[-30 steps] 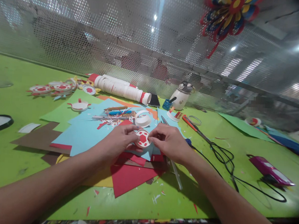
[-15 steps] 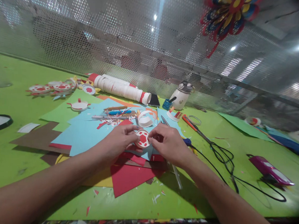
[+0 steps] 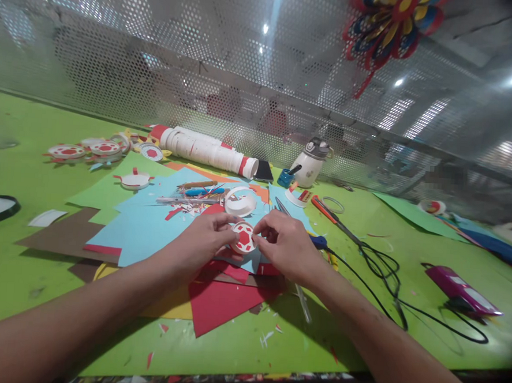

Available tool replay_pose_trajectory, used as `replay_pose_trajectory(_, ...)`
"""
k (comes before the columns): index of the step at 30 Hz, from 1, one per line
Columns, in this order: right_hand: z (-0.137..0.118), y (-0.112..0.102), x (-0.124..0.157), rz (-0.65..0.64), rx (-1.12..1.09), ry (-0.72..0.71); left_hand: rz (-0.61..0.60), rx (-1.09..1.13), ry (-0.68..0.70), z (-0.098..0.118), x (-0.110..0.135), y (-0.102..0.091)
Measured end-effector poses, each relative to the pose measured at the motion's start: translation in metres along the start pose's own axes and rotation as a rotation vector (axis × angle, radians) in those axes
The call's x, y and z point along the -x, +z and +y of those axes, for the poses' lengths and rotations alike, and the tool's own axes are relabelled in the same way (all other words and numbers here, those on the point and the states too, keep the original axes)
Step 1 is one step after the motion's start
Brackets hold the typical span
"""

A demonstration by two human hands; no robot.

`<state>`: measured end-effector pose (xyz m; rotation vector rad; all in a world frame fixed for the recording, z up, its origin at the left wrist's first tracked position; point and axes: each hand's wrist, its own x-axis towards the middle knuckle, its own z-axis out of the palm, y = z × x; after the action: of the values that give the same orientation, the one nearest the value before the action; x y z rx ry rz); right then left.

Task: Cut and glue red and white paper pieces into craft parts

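Note:
Between my hands is a small round white paper disc (image 3: pixel 245 237) with red shapes pasted on its face. My left hand (image 3: pixel 213 235) grips its left edge, thumb on the front and fingers behind. My right hand (image 3: pixel 284 239) pinches at the disc's right edge; whether a tiny piece sits in its fingertips I cannot make out. Just beyond the disc stands a white paper ring (image 3: pixel 240 202). Under my hands lie stacked sheets of coloured paper, among them a light blue sheet (image 3: pixel 145 231) and a red sheet (image 3: pixel 218 307).
Cutting tools and red scraps (image 3: pixel 189 209) lie on the blue paper. Behind are a roll of white paper rings (image 3: pixel 202 150), a blue jar (image 3: pixel 286 178) and a flask (image 3: pixel 310 163). Finished discs (image 3: pixel 67 152) sit left; an orange-handled tool with cable (image 3: pixel 324 209) and a purple case (image 3: pixel 462 291) lie right.
The white paper ring beyond the disc has tipped and shifted slightly left. My hands keep nearly the same hold on the disc.

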<state>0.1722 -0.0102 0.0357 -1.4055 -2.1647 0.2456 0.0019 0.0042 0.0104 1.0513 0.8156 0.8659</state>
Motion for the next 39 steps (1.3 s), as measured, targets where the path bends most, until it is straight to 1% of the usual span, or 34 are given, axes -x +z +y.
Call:
replay_pose_trajectory(7,0.000,0.001,0.000,0.000,-0.043,0.005,0.011,0.031,0.001,0.000,0.002,0.000)
replay_pose_trajectory(12,0.000,0.002,-0.001,-0.007,-0.094,0.061,0.018,0.024,0.011,0.000,0.001,0.000)
replay_pose_trajectory(18,-0.001,-0.010,-0.005,-0.007,-0.236,0.169,0.017,0.040,0.039,0.001,0.000,-0.001)
replay_pose_trajectory(21,0.002,-0.017,-0.007,0.033,-0.365,0.224,0.032,0.042,0.050,0.001,0.001,-0.002)
replay_pose_trajectory(23,0.004,-0.022,-0.007,0.061,-0.415,0.243,0.016,0.049,0.070,0.001,0.001,-0.003)
replay_pose_trajectory(25,0.005,-0.025,-0.007,0.077,-0.411,0.237,0.007,0.058,0.080,0.001,0.001,-0.003)
replay_pose_trajectory(27,0.005,-0.027,-0.006,0.078,-0.386,0.221,0.026,0.054,0.072,0.002,0.000,-0.003)
replay_pose_trajectory(31,0.004,-0.027,-0.004,0.036,-0.309,0.180,0.065,0.029,0.069,0.005,0.001,-0.002)
replay_pose_trajectory(35,0.003,-0.024,-0.005,0.005,-0.237,0.208,0.080,0.051,0.088,0.005,0.001,-0.001)
replay_pose_trajectory(39,0.002,-0.022,-0.006,0.008,-0.218,0.231,0.074,0.071,0.101,0.005,0.001,-0.002)
